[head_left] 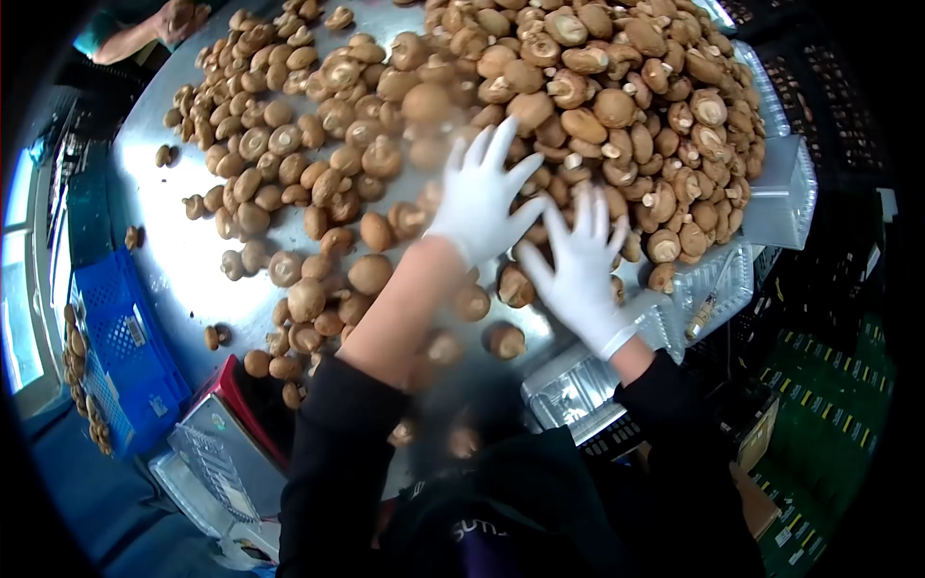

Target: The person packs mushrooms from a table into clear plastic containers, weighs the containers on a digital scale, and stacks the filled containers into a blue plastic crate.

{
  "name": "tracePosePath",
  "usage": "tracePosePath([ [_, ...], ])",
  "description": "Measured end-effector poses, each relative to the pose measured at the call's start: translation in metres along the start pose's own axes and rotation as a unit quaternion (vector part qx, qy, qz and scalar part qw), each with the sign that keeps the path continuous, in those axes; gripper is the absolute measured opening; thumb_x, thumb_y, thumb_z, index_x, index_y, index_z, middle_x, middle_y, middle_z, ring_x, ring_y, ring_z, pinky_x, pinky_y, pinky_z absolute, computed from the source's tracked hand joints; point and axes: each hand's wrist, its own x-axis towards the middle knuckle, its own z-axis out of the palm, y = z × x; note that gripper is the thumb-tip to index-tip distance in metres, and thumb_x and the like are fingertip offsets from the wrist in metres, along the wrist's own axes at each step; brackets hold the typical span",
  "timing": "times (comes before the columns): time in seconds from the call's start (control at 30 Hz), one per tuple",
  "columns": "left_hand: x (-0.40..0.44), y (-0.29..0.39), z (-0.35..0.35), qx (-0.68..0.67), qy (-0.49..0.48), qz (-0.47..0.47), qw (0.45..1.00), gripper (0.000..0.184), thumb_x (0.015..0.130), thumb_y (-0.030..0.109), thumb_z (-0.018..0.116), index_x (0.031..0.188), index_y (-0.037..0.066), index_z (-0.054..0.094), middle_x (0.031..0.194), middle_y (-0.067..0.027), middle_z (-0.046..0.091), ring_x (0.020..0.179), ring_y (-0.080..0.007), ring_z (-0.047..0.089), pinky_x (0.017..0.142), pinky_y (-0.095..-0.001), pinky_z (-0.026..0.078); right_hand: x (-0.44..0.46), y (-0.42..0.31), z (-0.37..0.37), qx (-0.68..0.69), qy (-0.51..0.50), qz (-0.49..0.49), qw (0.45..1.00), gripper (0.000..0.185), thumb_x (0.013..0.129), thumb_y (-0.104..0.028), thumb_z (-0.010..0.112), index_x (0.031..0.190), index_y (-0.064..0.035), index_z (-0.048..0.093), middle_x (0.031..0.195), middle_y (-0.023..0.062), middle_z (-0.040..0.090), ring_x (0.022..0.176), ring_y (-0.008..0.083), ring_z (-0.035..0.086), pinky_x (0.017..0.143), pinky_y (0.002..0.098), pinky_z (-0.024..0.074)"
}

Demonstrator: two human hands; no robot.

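White-gloved, the left hand (482,204) and right hand (582,268) fan wide at the edge of heaped mushrooms (614,108), perhaps to span several, with nothing visibly gripped. Others scatter leftward across the metal desk (183,250); clear trays (568,387) line its right side, presumably for easy reach.
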Motion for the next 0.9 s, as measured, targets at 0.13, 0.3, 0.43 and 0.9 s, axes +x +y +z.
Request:
tracePosePath([
  [0.13,-0.063,-0.008,-0.039,-0.032,-0.09,0.002,0.995,0.043,0.083,0.02,0.069,0.123,0.007,0.062,0.126,-0.013,0.06,0.128,-0.0351,0.05,0.108,-0.0499,0.037,-0.028,-0.027,-0.021,0.177,-0.08,-0.071,0.978,0.061,0.09,-0.053,0.059,0.132,-0.009,0.058,0.141,0.0242,0.044,0.137,0.0467,0.03,0.11,0.0696,0.0174],
  [0.3,-0.06,-0.007,-0.079,0.0,-0.049,-0.007,0.999,0.018,0.082,0.017,0.07,0.098,0.008,0.07,0.113,-0.0086,0.064,0.112,-0.0308,0.059,0.105,-0.0502,0.037,0.002,0.01,-0.057,0.253,0.032,-0.088,0.963,0.045,0.085,-0.028,0.072,0.124,-0.0082,0.063,0.13,0.0209,0.054,0.113,0.0389,0.057,0.091,0.0453,0.0492],
  [0.43,0.042,0.014,-0.036,0.011,-0.033,-0.011,0.999,0.06,0.087,0.027,0.068,0.142,0.011,0.05,0.148,-0.0198,0.044,0.135,-0.0426,0.041,0.111,-0.051,0.033,0.05,0.064,-0.026,0.111,0.157,0.019,0.981,0.051,0.084,-0.025,0.069,0.129,-0.0039,0.057,0.135,0.0233,0.048,0.117,0.0465,0.049,0.094,0.0553,0.0419],
  [0.9,-0.096,0.007,-0.099,0.069,-0.252,-0.03,0.965,0.053,0.082,0.02,0.068,0.134,0.019,0.059,0.152,-0.0192,0.037,0.138,-0.0427,0.037,0.112,-0.0569,0.029,-0.032,-0.043,-0.035,0.388,-0.072,-0.188,0.899,0.047,0.083,-0.031,0.071,0.123,-0.0064,0.062,0.133,0.0212,0.051,0.123,0.0388,0.05,0.1,0.0501,0.0422],
])
